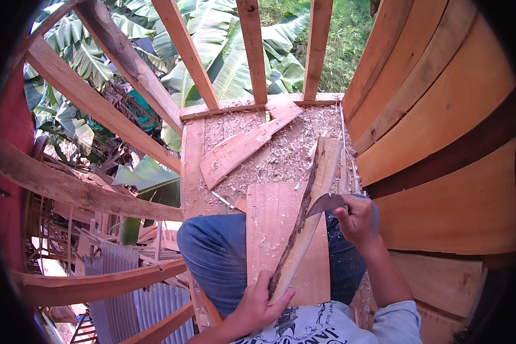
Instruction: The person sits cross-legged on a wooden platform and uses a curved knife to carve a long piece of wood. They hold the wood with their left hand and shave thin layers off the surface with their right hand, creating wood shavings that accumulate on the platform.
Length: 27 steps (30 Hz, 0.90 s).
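A long strip of wood (pixel 311 221) with dark bark along one edge slants up and away from my lap. Its near end sits in my left hand (pixel 259 304), fingers closed around it. My right hand (pixel 358 221) grips a knife (pixel 325 203) by its handle, which is mostly hidden in the fist. The curved dark blade rests against the strip near its middle. Under the strip, a flat wooden board (pixel 266 235) lies across my thighs, with a few shavings on it.
Wood shavings (pixel 281 155) cover the floor ahead, where a cut plank (pixel 243 148) lies. Wooden slats (pixel 252 51) form a railing in front and on the left; a panelled wooden wall (pixel 447 195) rises close on the right. Beyond are banana leaves (pixel 212 51) and corrugated metal sheets (pixel 117 275).
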Motion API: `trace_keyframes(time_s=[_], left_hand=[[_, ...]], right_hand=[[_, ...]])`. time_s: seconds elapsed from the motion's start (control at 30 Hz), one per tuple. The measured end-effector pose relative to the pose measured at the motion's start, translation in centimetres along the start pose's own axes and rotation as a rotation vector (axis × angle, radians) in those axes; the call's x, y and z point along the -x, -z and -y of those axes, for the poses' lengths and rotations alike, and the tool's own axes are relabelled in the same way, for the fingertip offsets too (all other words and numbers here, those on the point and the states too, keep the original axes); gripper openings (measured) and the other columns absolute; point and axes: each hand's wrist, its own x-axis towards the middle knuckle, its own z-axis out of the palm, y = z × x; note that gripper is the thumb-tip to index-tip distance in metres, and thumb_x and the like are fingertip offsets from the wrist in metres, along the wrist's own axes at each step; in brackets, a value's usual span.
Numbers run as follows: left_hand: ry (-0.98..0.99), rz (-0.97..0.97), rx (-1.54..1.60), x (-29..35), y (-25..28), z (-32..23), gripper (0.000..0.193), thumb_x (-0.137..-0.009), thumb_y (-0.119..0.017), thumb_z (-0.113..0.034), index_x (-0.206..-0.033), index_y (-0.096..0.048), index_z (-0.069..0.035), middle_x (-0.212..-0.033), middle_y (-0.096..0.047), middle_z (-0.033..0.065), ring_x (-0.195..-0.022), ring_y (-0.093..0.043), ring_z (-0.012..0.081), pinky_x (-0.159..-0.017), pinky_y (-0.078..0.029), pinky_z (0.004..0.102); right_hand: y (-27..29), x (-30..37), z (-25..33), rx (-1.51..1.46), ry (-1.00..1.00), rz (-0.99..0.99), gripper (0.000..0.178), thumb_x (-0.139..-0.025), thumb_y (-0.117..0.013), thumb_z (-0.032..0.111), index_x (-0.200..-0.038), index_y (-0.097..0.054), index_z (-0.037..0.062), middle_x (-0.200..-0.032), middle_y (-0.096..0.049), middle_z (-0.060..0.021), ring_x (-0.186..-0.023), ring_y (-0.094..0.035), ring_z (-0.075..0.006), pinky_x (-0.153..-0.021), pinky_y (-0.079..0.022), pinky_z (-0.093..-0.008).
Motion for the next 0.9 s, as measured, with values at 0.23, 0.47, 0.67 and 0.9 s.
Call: trace_keyframes(time_s=[0.23,0.47,0.67,0.9], left_hand=[[0.081,0.036,0.017,0.0,0.5,-0.5,0.036,-0.084,-0.065,-0.016,-0.104,-0.042,0.003,-0.076,-0.061,0.0128,-0.07,-0.058,0.0108,-0.06,-0.047,0.0271],[-0.109,-0.044,0.123,-0.3,0.0,0.8,0.038,-0.085,-0.065,-0.023,-0.1,-0.042,0.003,-0.064,-0.058,0.0172,-0.063,-0.064,0.02,-0.055,-0.048,0.0342],[0.072,0.061,0.026,-0.7,1.0,0.4,0.037,-0.085,-0.065,-0.023,-0.1,-0.042,0.002,-0.066,-0.057,0.0149,-0.062,-0.059,0.0151,-0.054,-0.046,0.0314],[0.012,0.096,0.085,-0.4,0.8,-0.1,0.036,-0.086,-0.065,-0.023,-0.1,-0.043,0.002,-0.064,-0.056,0.0138,-0.059,-0.058,0.0153,-0.053,-0.045,0.0311]], right_hand=[[-0.4,0.3,1.3,-0.106,0.022,0.055,0.047,-0.085,-0.06,0.045,-0.064,-0.054,0.0024,-0.053,-0.047,-0.0132,-0.05,-0.053,-0.032,-0.046,-0.04,-0.036],[-0.6,0.9,3.9,-0.081,0.174,0.187,0.047,-0.088,-0.057,0.042,-0.068,-0.055,0.0001,-0.053,-0.048,-0.014,-0.05,-0.054,-0.033,-0.046,-0.039,-0.0364],[-0.7,0.1,1.5,-0.112,-0.046,0.028,0.044,-0.088,-0.058,0.039,-0.065,-0.053,0.0012,-0.053,-0.047,-0.0128,-0.049,-0.054,-0.0321,-0.045,-0.039,-0.0369],[-0.3,-1.4,-1.7,-0.467,-0.484,-0.092,0.043,-0.093,-0.05,0.033,-0.066,-0.055,0.0001,-0.053,-0.053,-0.011,-0.048,-0.056,-0.0229,-0.045,-0.041,-0.035]])
